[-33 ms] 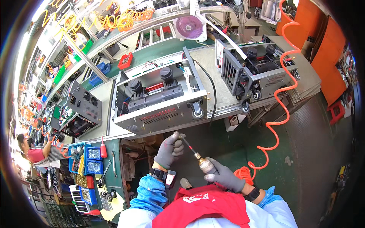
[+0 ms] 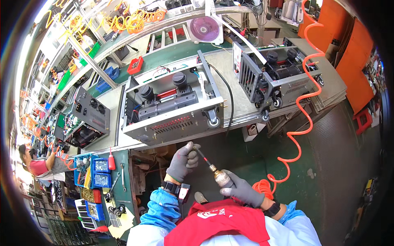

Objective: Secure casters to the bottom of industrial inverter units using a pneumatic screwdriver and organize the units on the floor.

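Both gloved hands clamp one screwdriver (image 2: 213,169): left hand (image 2: 183,161) pinches its bit, right hand (image 2: 242,189) grips the body. Open chassis (image 2: 172,110) sits just beyond, orange hose (image 2: 301,127) coiling right.

gloved left hand (image 2: 183,161) pinching screwdriver (image 2: 216,172) bit, right hand (image 2: 243,190) gripping

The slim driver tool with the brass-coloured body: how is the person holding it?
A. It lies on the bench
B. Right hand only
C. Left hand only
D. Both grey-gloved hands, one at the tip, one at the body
D: the left hand pinches the tip of the driver tool while the right hand grips its body.
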`<state>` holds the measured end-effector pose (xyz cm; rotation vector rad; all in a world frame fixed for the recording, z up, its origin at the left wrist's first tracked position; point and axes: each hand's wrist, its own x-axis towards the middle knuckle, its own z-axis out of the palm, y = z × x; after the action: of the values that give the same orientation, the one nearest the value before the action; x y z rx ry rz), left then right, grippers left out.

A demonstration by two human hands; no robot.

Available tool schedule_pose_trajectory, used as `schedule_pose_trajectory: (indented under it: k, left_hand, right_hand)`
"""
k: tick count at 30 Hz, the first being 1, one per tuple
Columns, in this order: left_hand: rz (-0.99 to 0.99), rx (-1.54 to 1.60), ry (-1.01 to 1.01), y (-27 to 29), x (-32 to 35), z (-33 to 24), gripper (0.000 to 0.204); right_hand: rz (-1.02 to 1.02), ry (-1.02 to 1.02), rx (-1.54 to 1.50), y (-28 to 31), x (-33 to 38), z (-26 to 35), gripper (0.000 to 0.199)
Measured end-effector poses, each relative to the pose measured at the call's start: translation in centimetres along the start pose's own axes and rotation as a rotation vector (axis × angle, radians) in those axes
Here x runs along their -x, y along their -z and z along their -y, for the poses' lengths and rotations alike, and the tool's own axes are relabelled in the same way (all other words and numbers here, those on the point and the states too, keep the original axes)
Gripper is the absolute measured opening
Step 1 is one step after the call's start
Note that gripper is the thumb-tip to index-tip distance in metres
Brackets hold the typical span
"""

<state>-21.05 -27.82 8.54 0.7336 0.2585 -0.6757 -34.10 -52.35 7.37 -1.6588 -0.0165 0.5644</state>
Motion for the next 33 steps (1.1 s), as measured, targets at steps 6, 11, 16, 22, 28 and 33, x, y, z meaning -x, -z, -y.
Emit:
schedule_pose_trajectory:
  k: [6,11,16,22,28,33]
  left_hand:
    - [-0.106,-0.407,-0.057,-0.6,0.1,-1.5,0.033]
    - [-0.126,-0.636,-0.085,-0.4,-0.6,-2.6,0.035]
    - [0.091,-0.596,-0.1,0.7,-1.2,-3.3,0.034]
    - [0.06,-0.569,-0.144,1.6,-2.0,-4.0,0.036]
    - [0.013,-0.671,-0.053,2.4,-1.9,-4.9,0.032]
    - [-0.011,-0.663,-0.037,2.9,-1.9,-4.6,0.032]
  right_hand:
    - [0.006,-0.018,0.147,0.5,0.4,1.5,0.086]
    - [-0.005,0.032,0.232,1.0,-0.2,1.8,0.086]
    - [0.286,-0.172,-0.355,2.3,-0.8,1.3,0.074]
    - [0.345,-0.373,-0.721,1.9,-1.3,2.1,0.058]
    - [0.149,-0.179,-0.145,0.6,-2.1,3.9,0.077]
    - [0.056,-0.184,0.335,0.1,-1.6,4.1,0.084]
